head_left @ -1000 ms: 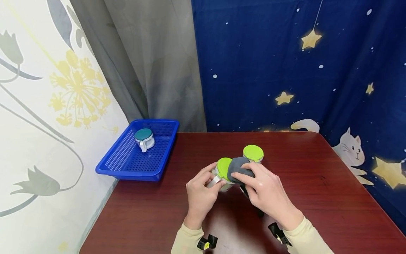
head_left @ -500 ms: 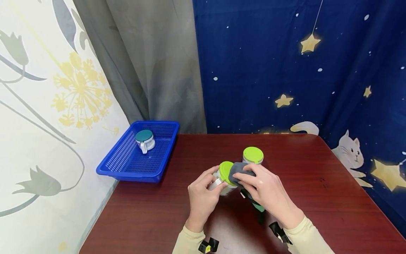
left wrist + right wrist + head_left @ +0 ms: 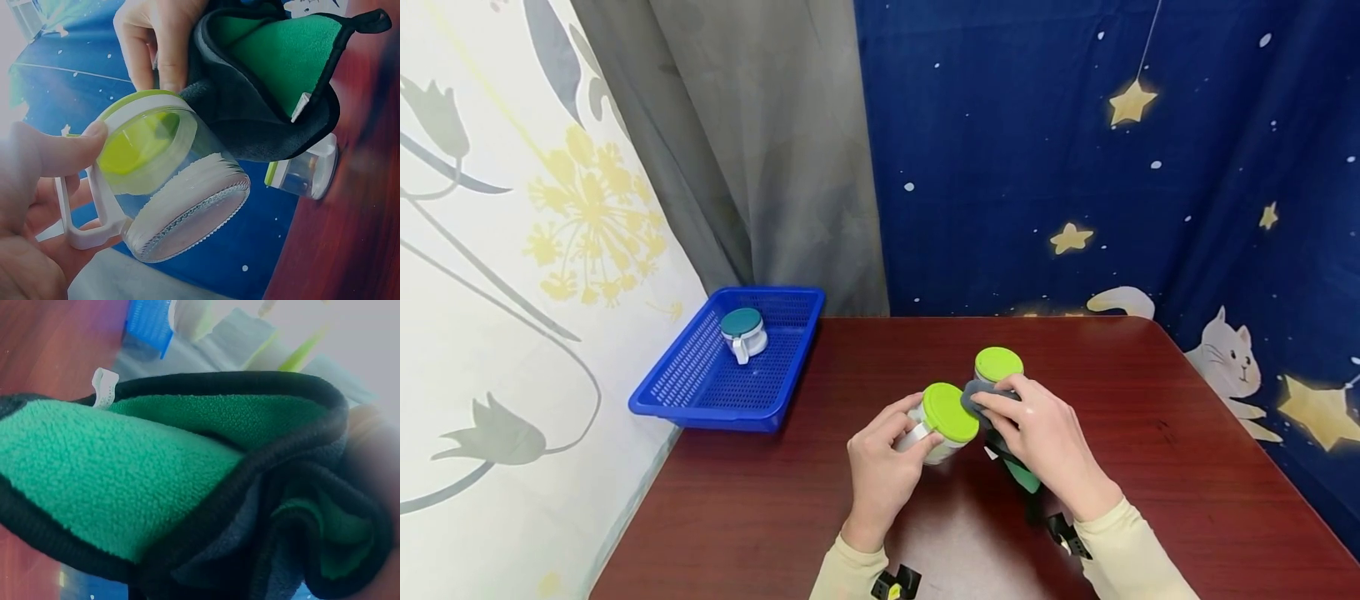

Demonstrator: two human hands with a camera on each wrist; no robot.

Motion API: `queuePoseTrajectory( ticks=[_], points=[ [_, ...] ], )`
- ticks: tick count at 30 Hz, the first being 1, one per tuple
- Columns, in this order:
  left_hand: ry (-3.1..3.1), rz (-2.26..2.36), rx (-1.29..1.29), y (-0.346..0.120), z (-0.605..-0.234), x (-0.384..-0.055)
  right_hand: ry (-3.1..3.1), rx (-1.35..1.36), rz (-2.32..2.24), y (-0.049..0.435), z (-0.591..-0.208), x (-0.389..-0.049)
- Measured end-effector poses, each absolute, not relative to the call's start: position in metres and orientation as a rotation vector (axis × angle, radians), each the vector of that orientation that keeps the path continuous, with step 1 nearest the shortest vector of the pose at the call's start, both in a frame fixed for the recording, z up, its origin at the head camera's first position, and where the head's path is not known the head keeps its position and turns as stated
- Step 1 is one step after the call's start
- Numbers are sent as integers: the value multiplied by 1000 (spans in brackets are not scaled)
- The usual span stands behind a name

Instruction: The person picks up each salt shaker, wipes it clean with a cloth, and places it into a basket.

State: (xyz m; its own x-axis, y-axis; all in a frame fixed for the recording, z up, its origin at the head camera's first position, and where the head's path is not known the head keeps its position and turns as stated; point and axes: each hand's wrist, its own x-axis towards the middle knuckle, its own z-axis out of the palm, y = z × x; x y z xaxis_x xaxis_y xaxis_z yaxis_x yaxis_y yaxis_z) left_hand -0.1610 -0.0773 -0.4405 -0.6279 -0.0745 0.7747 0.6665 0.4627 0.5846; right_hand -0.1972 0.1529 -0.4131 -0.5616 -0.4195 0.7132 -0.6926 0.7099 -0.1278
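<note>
My left hand (image 3: 887,458) grips a clear glass seasoning jar (image 3: 951,414) with a lime-green lid and white handle. It is raised and tilted; white contents show through the glass in the left wrist view. With my right hand (image 3: 1048,437) I pinch a folded cloth (image 3: 269,75), dark grey outside and green inside, against the lid's right edge. The cloth's green side (image 3: 106,481) fills most of the right wrist view and hides much of the right hand. Just behind the cloth stands a second lime-lidded jar (image 3: 998,364) on the table.
At the left back, a blue perforated basket (image 3: 700,413) holds a jar with a teal lid (image 3: 742,323) and white handle. The table (image 3: 760,500) is dark red-brown wood. Behind it hang a grey curtain (image 3: 797,167) and a blue starry curtain (image 3: 1000,150).
The cloth has slid right across the lid to its edge, uncovering more lime green. The held jar has shifted slightly right and nearer. More of the cloth's green side now hangs in view.
</note>
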Motion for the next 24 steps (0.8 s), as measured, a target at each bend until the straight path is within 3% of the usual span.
queuePoseTrajectory(
  ticks=[24],
  points=[
    [-1937, -1173, -528, -69, -442, -165, -2247, 893, 605, 143, -407, -185]
  ],
)
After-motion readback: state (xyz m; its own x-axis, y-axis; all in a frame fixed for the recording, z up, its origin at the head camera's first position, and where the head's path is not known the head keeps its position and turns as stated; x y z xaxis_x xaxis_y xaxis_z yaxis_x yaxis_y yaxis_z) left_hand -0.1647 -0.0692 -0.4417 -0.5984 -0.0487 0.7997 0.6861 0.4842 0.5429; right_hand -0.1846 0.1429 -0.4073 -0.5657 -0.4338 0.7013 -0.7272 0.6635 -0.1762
